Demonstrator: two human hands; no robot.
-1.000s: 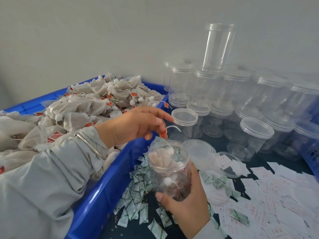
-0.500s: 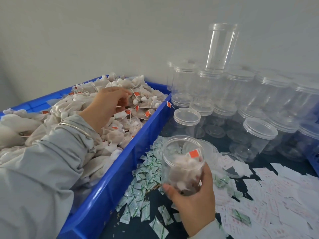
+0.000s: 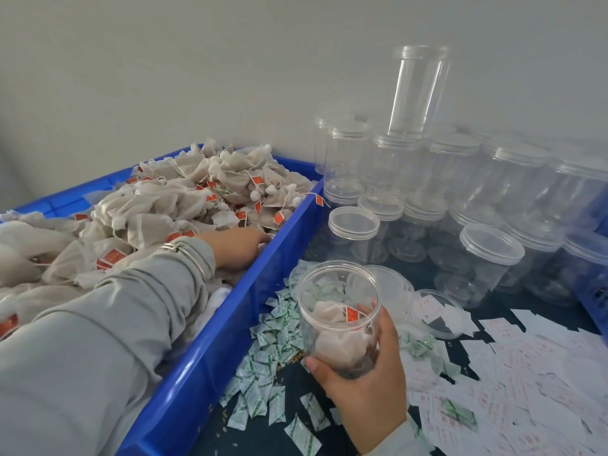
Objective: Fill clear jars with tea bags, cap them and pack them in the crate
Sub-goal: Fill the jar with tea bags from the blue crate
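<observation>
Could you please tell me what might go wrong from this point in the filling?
The right hand holds the open jar tilted, so its tea bags could slip out. The left hand digs in the bin near its rim, so bags may spill onto the sachets below.

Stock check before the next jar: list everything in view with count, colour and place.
open jar: one, clear, partly filled, in right hand
tea bags: many, beige with red tags, heaped in bin
bin: one, blue, left
capped jars: many, clear, stacked at right rear
sachets: many, white-green, beside bin
paper slips: many, white, right foreground
left hand: among tea bags, fingers hidden
right hand: grips open jar
</observation>
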